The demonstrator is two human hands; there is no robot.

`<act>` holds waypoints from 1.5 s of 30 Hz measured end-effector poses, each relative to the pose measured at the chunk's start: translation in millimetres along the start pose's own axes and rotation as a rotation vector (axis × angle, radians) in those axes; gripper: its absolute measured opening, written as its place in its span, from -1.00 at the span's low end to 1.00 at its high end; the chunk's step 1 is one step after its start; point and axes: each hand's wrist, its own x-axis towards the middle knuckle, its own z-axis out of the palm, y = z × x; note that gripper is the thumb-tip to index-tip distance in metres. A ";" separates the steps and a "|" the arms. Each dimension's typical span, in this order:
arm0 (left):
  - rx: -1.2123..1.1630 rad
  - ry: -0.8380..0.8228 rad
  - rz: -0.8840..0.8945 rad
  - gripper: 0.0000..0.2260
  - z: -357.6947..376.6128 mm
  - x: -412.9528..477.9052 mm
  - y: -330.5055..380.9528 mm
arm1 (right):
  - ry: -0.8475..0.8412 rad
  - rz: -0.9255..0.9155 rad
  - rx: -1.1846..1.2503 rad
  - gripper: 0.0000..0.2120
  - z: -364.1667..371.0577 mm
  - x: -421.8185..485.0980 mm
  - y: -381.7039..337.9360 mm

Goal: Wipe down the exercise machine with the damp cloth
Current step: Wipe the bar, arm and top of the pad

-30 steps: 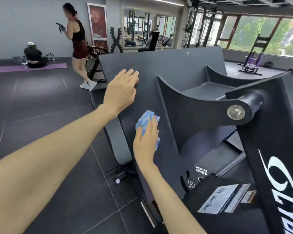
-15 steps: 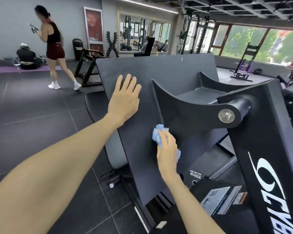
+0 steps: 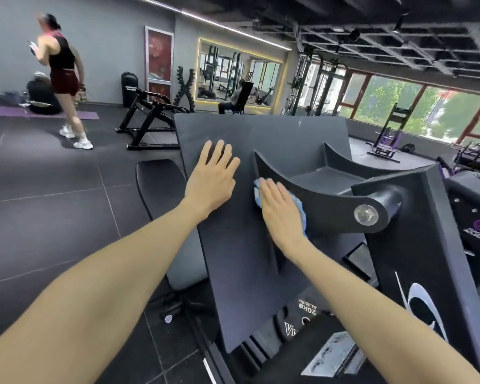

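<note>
Moved: right hand and blue cloth have gone up the exercise machine, from the lower panel to the foot of the curved bracket.
Right grip: fingers straight and flat, pressing the cloth against the bracket's left end.
Cloth: under the right palm, edges showing at both sides.
Left grip: left hand spread flat on the panel, just beside the right.
Background: a person walks at far left.
</note>
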 end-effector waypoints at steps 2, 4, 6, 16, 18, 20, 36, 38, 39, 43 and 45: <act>-0.016 0.003 -0.002 -0.64 -0.6 -0.4 0.0 | -0.007 0.020 0.069 -0.30 -12.1 17.5 10.6; -0.042 0.007 0.001 -0.64 -0.4 -1.7 -3.3 | -0.140 -0.093 0.026 -0.35 -16.3 9.7 13.3; -0.038 0.024 0.002 -0.65 1.8 -1.7 -6.0 | -0.247 -0.105 0.134 -0.51 -7.6 -14.4 10.8; -0.049 -0.037 -0.003 -0.65 -9.4 8.7 -4.5 | -0.162 0.081 0.394 -0.56 -41.1 37.7 54.9; -0.006 -0.057 -0.011 -0.68 -18.0 16.9 -5.4 | -0.190 0.199 0.488 -0.59 -45.2 43.8 54.7; 0.010 -0.064 -0.004 -0.72 -23.1 25.6 -7.1 | -0.287 0.311 0.629 -0.71 -49.7 54.5 56.6; -0.101 -0.122 0.086 -0.75 -30.9 96.3 -56.8 | -0.071 0.586 0.962 -0.53 14.8 178.0 14.0; -0.105 -0.116 -0.014 -0.72 -28.5 108.3 -58.1 | 0.006 0.607 1.015 -0.53 30.7 193.2 20.3; -0.099 -0.110 -0.058 -0.71 -26.1 113.4 -56.4 | 0.024 0.628 1.039 -0.53 39.4 199.4 26.7; -0.075 -0.084 -0.121 -0.74 -15.2 128.6 -44.9 | -0.050 0.787 1.095 -0.58 80.3 218.9 70.3; -0.038 -0.083 -0.108 -0.73 -8.2 135.7 -35.7 | -0.106 0.851 1.095 -0.57 101.7 221.2 91.5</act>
